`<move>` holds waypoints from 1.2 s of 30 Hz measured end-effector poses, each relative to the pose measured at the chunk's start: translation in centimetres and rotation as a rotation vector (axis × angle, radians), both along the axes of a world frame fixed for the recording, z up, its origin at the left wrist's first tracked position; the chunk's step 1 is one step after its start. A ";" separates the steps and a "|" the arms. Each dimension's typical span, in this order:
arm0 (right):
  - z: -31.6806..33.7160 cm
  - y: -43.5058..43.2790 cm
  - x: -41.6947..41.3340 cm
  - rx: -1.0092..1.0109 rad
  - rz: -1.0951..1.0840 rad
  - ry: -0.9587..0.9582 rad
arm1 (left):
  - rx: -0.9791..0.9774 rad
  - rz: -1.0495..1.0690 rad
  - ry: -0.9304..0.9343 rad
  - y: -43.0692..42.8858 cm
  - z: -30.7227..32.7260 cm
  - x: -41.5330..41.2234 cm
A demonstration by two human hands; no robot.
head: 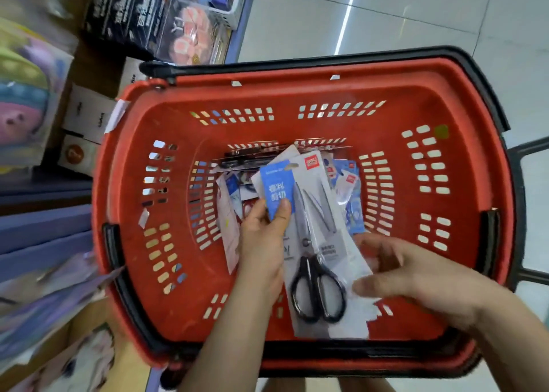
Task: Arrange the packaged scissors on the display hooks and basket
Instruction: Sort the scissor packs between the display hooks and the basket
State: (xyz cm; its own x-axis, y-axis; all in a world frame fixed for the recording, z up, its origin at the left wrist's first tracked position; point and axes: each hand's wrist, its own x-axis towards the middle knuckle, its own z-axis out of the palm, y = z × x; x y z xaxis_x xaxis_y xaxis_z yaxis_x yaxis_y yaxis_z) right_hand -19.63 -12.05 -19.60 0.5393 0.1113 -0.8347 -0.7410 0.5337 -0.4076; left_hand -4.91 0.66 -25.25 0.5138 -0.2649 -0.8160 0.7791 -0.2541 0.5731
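Presently: scissors pack [323, 213], pinched at its upper part by left hand [261, 237]; right hand [416, 275] blurred, grip untellable. Judged best lifted flat, clear of basket [297, 94].

Floor [430, 11]: glossy pale grey tiles, thin grout lines. A strip light's reflection [346, 20] runs across them as one bright white streak. Shelving on the left with blue shelf edges [44, 222]. On it are dark printed boxes [142, 14], a white slotted bin [228, 8], small white boxes [89, 115] and blurred pastel packs [26, 88]. Brown cardboard [74, 332] at lower left.
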 end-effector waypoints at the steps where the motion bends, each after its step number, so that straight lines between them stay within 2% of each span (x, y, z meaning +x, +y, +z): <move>1: -0.5 0.0 0.3 0.033 0.013 0.011 | 0.033 -0.021 -0.051 -0.2 -0.4 -0.2; 2: -1.3 0.2 0.7 0.014 -0.004 0.037 | 0.067 -0.046 -0.098 -0.4 -0.8 -0.3; 5: -3.9 1.3 2.5 -0.216 -0.117 0.100 | 0.087 -0.165 -0.226 -1.5 -1.7 -0.9; 8: -5.8 1.9 3.7 -0.296 -0.245 0.102 | 0.108 -0.270 -0.231 -1.4 -2.9 0.3; 9: -6.3 2.0 3.6 -0.308 -0.243 0.111 | 0.209 -0.343 -0.330 -0.7 -3.8 1.4; 11: -7.2 2.1 3.2 -0.343 -0.215 0.137 | 0.605 -0.717 -0.561 1.5 -5.9 3.7; 12: -7.5 2.2 3.1 -0.355 -0.222 0.152 | 0.753 -0.893 -0.563 2.7 -6.9 4.6; 13: -7.6 2.3 2.9 -0.358 -0.244 0.167 | 0.824 -1.004 -0.461 3.8 -7.6 5.1; 15: -7.6 2.7 2.7 -0.360 -0.288 0.179 | 0.842 -1.096 -0.258 5.2 -8.0 5.4; 17: -7.0 3.0 2.5 -0.359 -0.291 0.139 | 0.877 -1.106 -0.312 5.3 -7.2 5.6; 19: -5.6 3.0 2.3 -0.373 -0.272 0.090 | 0.888 -1.022 -0.388 5.1 -4.9 6.3; 21: -3.6 2.9 2.4 -0.415 -0.212 0.053 | 0.799 -0.859 -0.371 5.5 -1.8 7.0; 24: 0.3 2.8 3.0 -0.383 -0.181 0.062 | 0.515 -0.463 -0.187 6.9 4.9 6.5; 26: 3.9 2.7 3.7 -0.353 -0.218 0.088 | 0.348 -0.276 -0.141 7.3 10.5 5.8; 31: 14.6 2.2 6.2 -0.506 -0.318 0.013 | 0.061 0.001 -0.067 7.6 24.6 4.2; 36: 26.6 1.8 9.1 -0.541 -0.415 -0.185 | -0.076 0.125 -0.190 6.6 35.3 2.0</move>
State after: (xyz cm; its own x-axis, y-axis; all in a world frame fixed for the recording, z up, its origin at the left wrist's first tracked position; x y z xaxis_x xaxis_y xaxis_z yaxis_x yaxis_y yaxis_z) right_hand -10.54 -10.24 6.98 0.5858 -0.5387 -0.6055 -0.4132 0.4442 -0.7949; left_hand -2.94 7.25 10.02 0.6889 -0.2467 -0.6816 0.6781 -0.1132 0.7262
